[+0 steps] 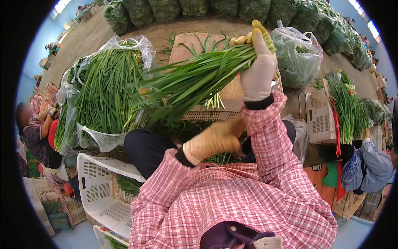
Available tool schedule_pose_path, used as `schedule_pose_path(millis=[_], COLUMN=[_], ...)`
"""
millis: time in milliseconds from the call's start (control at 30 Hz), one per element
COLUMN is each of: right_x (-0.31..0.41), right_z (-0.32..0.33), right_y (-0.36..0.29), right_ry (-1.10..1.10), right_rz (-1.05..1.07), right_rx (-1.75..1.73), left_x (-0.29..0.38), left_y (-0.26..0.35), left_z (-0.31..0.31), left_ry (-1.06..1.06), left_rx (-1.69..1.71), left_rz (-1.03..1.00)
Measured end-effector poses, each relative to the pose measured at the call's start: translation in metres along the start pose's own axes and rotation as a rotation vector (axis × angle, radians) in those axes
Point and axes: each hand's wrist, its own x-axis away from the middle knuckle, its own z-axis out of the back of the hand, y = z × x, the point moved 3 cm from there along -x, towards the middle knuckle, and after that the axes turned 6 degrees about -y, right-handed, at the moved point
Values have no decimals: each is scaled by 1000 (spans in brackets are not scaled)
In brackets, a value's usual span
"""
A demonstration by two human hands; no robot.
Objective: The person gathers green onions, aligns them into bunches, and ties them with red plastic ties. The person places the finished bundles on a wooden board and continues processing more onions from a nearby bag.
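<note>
My right hand point(258, 67), in a pale glove with yellow fingers, is raised and grips a bunch of garlic chives point(199, 76) by the stem end. The long green leaves hang out to the left, their tips blurred. Lower down, over my lap, my left hand point(216, 138) wears an orange-tinted glove and is blurred. Its fingertips are partly hidden near my right sleeve, so its grip is unclear. Beneath the bunch is a cardboard-covered board point(230, 101) on a plastic crate, with loose leaves and a few pale stems on it.
Left stands a plastic-lined heap of chives point(105, 90); below it, a white plastic crate point(102, 186). A clear bag point(297, 57) of greens is at right, near a crate point(320, 113) with bundled chives point(348, 109). Full sacks point(194, 7) line the back. People sit at both sides.
</note>
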Motion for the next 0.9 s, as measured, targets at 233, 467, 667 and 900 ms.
schedule_pose_path(millis=[233,467,667,900], right_x=[83,61,78,106], right_z=[13,28,31,68], right_y=[17,-2,20,-65], right_ry=[-67,-655,-643,-762], right_rz=[-160,-103,-39,-832], right_rx=[15,1050,1045,591], left_x=[-24,-4,-1,24], left_y=[-60,-73,-85,-117], left_z=[-26,-41,-63,-83], left_ry=[-1192,-1312,-1224,-1334], left_rx=[-3003,-3167,-3082,-3157], left_rz=[-7,-385,-530,-468])
